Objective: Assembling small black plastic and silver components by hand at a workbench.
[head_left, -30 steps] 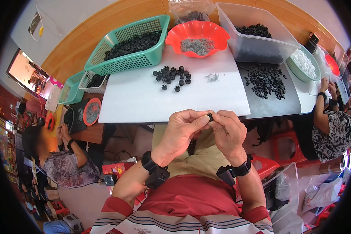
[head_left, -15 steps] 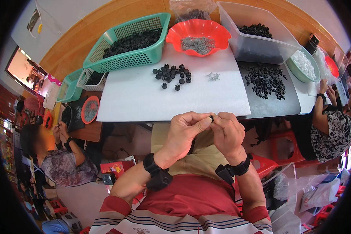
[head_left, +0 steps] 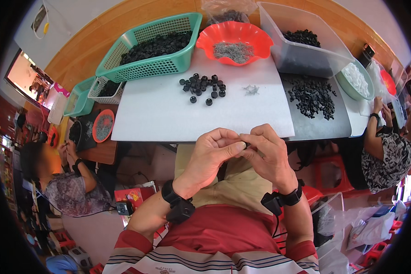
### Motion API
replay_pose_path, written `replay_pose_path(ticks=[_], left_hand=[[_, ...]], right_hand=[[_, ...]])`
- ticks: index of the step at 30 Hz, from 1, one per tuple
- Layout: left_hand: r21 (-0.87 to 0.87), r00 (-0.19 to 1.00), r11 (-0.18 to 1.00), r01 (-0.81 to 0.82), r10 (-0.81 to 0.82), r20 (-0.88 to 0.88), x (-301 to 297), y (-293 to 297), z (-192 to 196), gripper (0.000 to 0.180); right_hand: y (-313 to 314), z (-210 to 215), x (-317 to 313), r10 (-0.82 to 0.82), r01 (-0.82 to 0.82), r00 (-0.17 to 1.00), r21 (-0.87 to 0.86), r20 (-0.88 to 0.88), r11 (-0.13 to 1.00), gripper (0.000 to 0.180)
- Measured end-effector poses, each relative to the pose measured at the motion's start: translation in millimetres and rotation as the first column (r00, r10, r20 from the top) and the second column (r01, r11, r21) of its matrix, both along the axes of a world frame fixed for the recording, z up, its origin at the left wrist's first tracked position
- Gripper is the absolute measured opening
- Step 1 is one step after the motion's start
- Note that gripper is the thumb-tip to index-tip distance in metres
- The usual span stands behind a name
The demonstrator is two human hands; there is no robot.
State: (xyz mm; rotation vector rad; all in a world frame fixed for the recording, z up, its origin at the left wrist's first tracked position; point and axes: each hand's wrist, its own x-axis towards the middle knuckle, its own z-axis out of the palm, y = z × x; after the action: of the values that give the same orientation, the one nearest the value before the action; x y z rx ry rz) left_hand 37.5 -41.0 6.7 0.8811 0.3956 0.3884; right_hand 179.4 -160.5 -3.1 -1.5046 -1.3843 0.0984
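Just off the table's near edge, my two hands meet in front of my lap. A small black plastic part (head_left: 247,145) is pinched between the thumb and fingers of my left hand (head_left: 210,157). My right hand (head_left: 270,157) has its thumb and fingertips closed at the same part; whether they also hold a tiny pin cannot be seen. Beyond them, a loose group of round black caps (head_left: 208,102) lies on the white foam sheet (head_left: 160,121), with a small heap of thin metal pins (head_left: 251,90) to its right.
Behind stand a green basket (head_left: 148,71) of black parts, a red scalloped bowl (head_left: 204,42) of metal pins and a clear plastic box (head_left: 301,64). Small black pieces (head_left: 313,98) cover a dark mat at right. Co-workers sit at left (head_left: 77,192) and right (head_left: 383,155).
My right hand has lifted slightly and its fingers have straightened somewhat around the black part. My left hand has shifted a little downward and left, keeping its pinch.
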Motion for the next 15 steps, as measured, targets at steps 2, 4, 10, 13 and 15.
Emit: replay_pose_path(ticks=[2, 4, 10, 13, 15], left_hand=[[-0.001, 1.000, 1.000, 0.015, -0.015, -0.006, -1, 2, 0, 0.020], [0.050, 0.998, 0.998, 0.047, -0.046, -0.038, -2, 5, 0, 0.019], [0.162, 0.998, 0.985, 0.052, -0.045, -0.048, -3, 8, -6, 0.017], [0.182, 0.997, 0.982, 0.051, -0.038, -0.071, -3, 10, -1, 0.018], [0.208, 0.998, 0.978, 0.033, -0.019, -0.066, -2, 11, 1, 0.019]], right_hand=[[1, 1, 0, 0.001, -0.001, 1.000, 0.004, 0.007, 1.000, 0.030], [1, 2, -1, -0.023, 0.023, 0.999, -0.001, 0.045, 1.000, 0.026], [6, 1, 0, -0.039, 0.037, 0.992, 0.021, 0.116, 0.999, 0.022], [8, 2, 0, -0.034, 0.032, 0.993, 0.019, 0.116, 0.999, 0.022], [11, 4, 0, -0.036, 0.034, 0.993, 0.018, 0.115, 0.999, 0.022]])
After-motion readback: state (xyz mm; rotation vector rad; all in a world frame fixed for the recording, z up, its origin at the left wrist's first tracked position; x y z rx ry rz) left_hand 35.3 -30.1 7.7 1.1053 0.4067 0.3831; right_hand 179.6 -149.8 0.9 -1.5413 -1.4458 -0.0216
